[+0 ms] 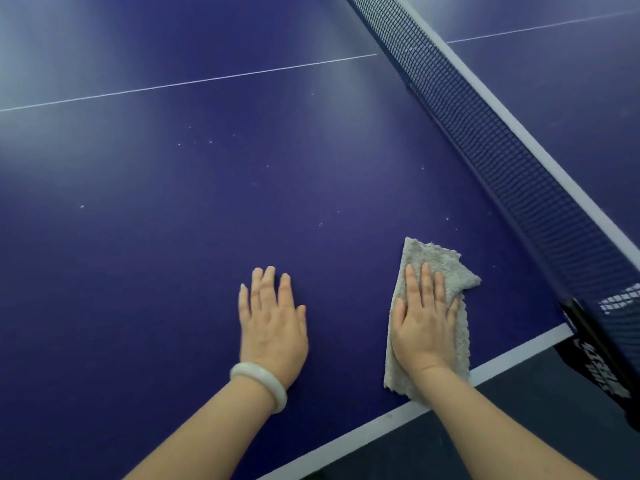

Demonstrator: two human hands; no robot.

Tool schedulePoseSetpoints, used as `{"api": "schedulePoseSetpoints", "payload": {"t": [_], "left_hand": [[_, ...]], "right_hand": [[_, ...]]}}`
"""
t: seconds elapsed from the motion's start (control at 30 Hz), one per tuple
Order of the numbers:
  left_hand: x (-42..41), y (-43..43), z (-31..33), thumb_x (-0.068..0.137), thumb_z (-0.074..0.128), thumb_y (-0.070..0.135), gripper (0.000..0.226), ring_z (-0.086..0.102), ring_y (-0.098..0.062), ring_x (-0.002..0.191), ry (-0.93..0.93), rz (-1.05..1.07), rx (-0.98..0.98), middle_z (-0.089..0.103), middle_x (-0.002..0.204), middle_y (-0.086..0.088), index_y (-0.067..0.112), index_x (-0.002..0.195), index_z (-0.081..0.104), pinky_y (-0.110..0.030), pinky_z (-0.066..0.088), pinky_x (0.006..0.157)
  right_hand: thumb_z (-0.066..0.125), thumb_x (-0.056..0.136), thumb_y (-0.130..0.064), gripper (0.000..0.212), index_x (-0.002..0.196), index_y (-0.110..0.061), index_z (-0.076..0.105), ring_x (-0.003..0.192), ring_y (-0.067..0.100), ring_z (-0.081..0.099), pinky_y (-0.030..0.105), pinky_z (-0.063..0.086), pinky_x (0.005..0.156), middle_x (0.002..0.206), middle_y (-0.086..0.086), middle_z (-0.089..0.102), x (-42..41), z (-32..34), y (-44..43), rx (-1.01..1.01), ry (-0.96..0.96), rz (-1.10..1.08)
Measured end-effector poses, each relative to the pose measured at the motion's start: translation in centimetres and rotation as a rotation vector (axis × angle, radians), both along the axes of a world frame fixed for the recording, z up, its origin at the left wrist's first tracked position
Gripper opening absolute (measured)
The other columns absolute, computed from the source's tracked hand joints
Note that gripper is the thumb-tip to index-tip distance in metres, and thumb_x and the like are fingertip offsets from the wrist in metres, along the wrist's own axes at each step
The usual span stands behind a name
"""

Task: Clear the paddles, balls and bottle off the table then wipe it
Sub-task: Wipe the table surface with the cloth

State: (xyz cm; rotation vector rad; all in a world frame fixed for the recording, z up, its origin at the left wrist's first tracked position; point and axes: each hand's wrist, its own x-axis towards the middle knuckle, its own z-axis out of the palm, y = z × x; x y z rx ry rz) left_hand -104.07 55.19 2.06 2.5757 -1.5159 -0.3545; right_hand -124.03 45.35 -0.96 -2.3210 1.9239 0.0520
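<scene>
A dark blue table tennis table point(207, 209) fills the view, with small white specks scattered over its middle. A grey fluffy cloth point(438, 263) lies flat near the table's white side edge. My right hand point(424, 320) presses down on the cloth with straight fingers. My left hand point(272, 320), with a pale bangle on the wrist, rests flat on the bare table surface to the left of the cloth. No paddles, balls or bottle are in view.
The dark net point(485, 133) with its white top band runs from top centre to the right edge. Its black post clamp point(592, 344) grips the table side at the lower right. A white centre line point(194, 81) crosses the far surface.
</scene>
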Motion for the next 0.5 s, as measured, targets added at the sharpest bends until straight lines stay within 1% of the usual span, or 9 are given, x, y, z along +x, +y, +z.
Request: {"api": "schedulePoseSetpoints", "payload": {"t": [0.07, 0.13, 0.2, 0.27, 0.4, 0.47, 0.5], "left_hand": [[-2.2, -2.8, -0.1, 0.102, 0.029, 0.043, 0.064, -0.004, -0.030, 0.151, 0.028, 0.011, 0.030, 0.005, 0.162, -0.016, 0.011, 0.155, 0.015, -0.046, -0.001, 0.123], [-4.3, -4.9, -0.6, 0.102, 0.024, 0.047, 0.069, -0.011, -0.034, 0.150, 0.039, 0.050, 0.089, -0.004, 0.162, -0.020, 0.008, 0.155, 0.006, -0.049, -0.004, 0.122], [-5.8, -5.8, -1.1, 0.101, 0.023, 0.049, 0.073, -0.017, -0.038, 0.148, 0.045, 0.110, 0.109, -0.010, 0.161, -0.023, 0.006, 0.155, -0.001, -0.051, -0.007, 0.121], [-6.4, -5.8, -1.7, 0.100, 0.020, 0.050, 0.075, -0.020, -0.039, 0.147, 0.025, 0.144, 0.098, -0.014, 0.160, -0.024, 0.004, 0.154, -0.005, -0.052, -0.009, 0.120], [-6.8, -5.5, -2.3, 0.096, 0.005, 0.050, 0.074, -0.018, -0.037, 0.148, -0.034, 0.150, 0.103, -0.013, 0.160, -0.024, 0.004, 0.153, -0.007, -0.052, -0.009, 0.120], [-6.9, -5.6, -2.4, 0.092, -0.003, 0.050, 0.076, -0.017, -0.036, 0.148, -0.048, 0.159, 0.112, -0.013, 0.160, -0.023, 0.005, 0.154, -0.007, -0.051, -0.009, 0.120], [-7.0, -5.7, -2.3, 0.091, -0.005, 0.050, 0.077, -0.016, -0.035, 0.149, -0.054, 0.165, 0.110, -0.012, 0.161, -0.023, 0.005, 0.154, -0.006, -0.051, -0.009, 0.120]], "right_hand": [[0.003, 0.096, -0.043, 0.063, 0.157, -0.028, -0.003, 0.151, 0.017, -0.012, 0.050, -0.008, 0.122, 0.165, -0.002, -0.006, 0.1, 0.0, 0.0, 0.011, -0.014, -0.004], [0.003, 0.095, -0.042, 0.063, 0.156, -0.028, -0.004, 0.151, 0.017, -0.014, 0.050, -0.011, 0.121, 0.165, -0.002, -0.008, 0.1, -0.1, -0.1, 0.015, -0.018, -0.005], [0.003, 0.096, -0.042, 0.063, 0.156, -0.028, -0.006, 0.150, 0.017, -0.016, 0.049, -0.013, 0.121, 0.164, -0.002, -0.011, 0.1, -0.1, -0.1, 0.017, -0.008, 0.002], [0.006, 0.097, -0.040, 0.063, 0.157, -0.025, -0.005, 0.151, 0.018, -0.015, 0.049, -0.012, 0.121, 0.164, -0.001, -0.009, 0.0, -0.2, -0.1, 0.007, -0.015, 0.012], [0.013, 0.098, -0.035, 0.061, 0.157, -0.018, 0.007, 0.152, 0.020, -0.005, 0.052, 0.000, 0.122, 0.165, 0.003, 0.001, -0.2, -0.2, -0.2, 0.003, -0.071, 0.026], [0.016, 0.098, -0.033, 0.061, 0.156, -0.016, 0.011, 0.152, 0.020, 0.000, 0.052, 0.008, 0.122, 0.164, 0.003, 0.005, -1.0, -0.1, -0.3, 0.014, -0.085, 0.087], [0.018, 0.098, -0.033, 0.060, 0.156, -0.017, 0.014, 0.152, 0.020, 0.002, 0.052, 0.010, 0.121, 0.164, 0.003, 0.008, -1.9, 0.0, -0.5, 0.011, -0.082, 0.130]]}}
